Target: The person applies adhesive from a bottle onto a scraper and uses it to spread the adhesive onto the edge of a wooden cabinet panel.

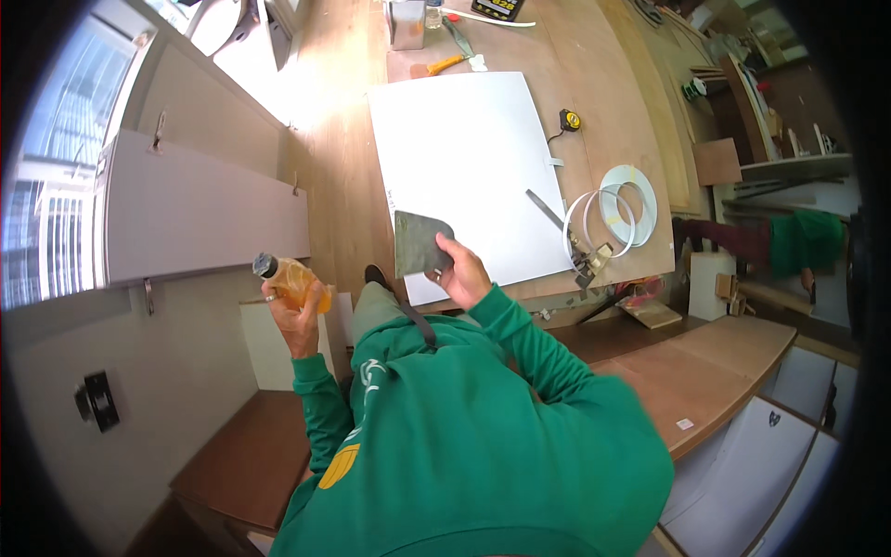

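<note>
The person's left hand (295, 311) is closed around one small bottle of amber liquid (290, 280), held tilted in the air off the bench's left edge, its dark cap pointing up and left. The right hand (461, 271) grips one flat grey scraper blade (417, 243), held over the near left corner of the single white panel (464, 158) that lies on the wooden bench (339, 176). Near the bench's right edge lie two coils of white edge banding (614, 215), overlapping, with one yellow tape measure (570, 120) just beyond them. At the far edge lies one orange-handled tool (447, 63) beside a metal can (407, 23).
</note>
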The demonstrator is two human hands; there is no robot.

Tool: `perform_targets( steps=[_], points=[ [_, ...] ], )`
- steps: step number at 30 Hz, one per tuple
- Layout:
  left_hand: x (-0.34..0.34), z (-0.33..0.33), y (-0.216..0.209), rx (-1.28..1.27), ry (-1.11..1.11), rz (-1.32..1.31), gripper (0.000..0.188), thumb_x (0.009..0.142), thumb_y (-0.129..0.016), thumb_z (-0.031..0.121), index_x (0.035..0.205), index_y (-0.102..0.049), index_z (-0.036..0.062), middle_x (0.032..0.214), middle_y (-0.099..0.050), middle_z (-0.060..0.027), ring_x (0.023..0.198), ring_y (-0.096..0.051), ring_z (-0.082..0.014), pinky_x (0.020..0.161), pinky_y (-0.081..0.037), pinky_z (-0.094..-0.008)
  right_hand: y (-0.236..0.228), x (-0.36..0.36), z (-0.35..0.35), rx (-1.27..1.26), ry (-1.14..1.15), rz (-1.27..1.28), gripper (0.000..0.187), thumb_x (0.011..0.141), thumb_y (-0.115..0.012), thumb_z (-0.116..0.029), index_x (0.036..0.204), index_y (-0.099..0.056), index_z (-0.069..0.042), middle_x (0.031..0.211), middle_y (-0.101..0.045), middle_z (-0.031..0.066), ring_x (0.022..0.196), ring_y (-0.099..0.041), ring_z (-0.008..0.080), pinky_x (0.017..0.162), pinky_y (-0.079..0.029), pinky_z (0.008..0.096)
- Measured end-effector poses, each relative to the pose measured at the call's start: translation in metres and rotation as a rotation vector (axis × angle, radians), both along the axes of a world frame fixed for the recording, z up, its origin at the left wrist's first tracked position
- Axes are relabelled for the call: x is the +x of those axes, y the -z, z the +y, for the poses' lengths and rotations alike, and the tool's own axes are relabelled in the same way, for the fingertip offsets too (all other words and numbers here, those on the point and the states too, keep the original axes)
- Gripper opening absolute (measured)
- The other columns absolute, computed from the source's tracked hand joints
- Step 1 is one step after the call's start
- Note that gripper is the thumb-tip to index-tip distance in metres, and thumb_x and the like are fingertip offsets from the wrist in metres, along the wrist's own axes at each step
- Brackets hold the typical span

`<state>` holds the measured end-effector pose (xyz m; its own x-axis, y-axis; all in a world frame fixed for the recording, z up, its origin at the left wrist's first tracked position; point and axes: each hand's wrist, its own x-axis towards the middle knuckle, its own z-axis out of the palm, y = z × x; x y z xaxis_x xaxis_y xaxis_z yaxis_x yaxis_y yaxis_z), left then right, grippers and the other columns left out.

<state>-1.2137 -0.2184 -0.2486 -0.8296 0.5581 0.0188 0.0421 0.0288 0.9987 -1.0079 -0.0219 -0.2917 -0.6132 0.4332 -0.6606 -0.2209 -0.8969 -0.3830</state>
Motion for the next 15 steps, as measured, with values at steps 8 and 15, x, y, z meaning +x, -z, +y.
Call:
perform_targets(
  steps=[8, 15],
  points=[
    [-0.147, 0.090, 0.079, -0.053, 0.296, 0.007, 0.051, 0.083, -0.072, 0.003, 0.125, -0.043, 0.0053, 0.113, -0.055, -0.0089, 0.100, -0.060, -0.0200, 0.087, -0.052, -0.0340, 0.030, -0.010, -0.016, -0.029, 0.581, -0.122, 0.024, 0.097, -0.063, -0.029, 0.114, -0.058, -0.013, 0.112, -0.066, 0.0016, 0.100, -0.060, 0.0170, 0.074, -0.051, 0.0338],
    [-0.221, 0.181, 0.069, -0.081, 0.575, 0.065, 0.054, 0.081, -0.075, 0.012, 0.125, -0.044, 0.0038, 0.111, -0.059, -0.0115, 0.100, -0.060, -0.0196, 0.084, -0.053, -0.0342, -0.019, -0.051, -0.040, 0.062, 0.840, -0.144, 0.018, 0.099, -0.061, -0.025, 0.111, -0.061, -0.013, 0.110, -0.067, 0.0011, 0.094, -0.060, 0.0173, 0.072, -0.051, 0.0325]
  ],
)
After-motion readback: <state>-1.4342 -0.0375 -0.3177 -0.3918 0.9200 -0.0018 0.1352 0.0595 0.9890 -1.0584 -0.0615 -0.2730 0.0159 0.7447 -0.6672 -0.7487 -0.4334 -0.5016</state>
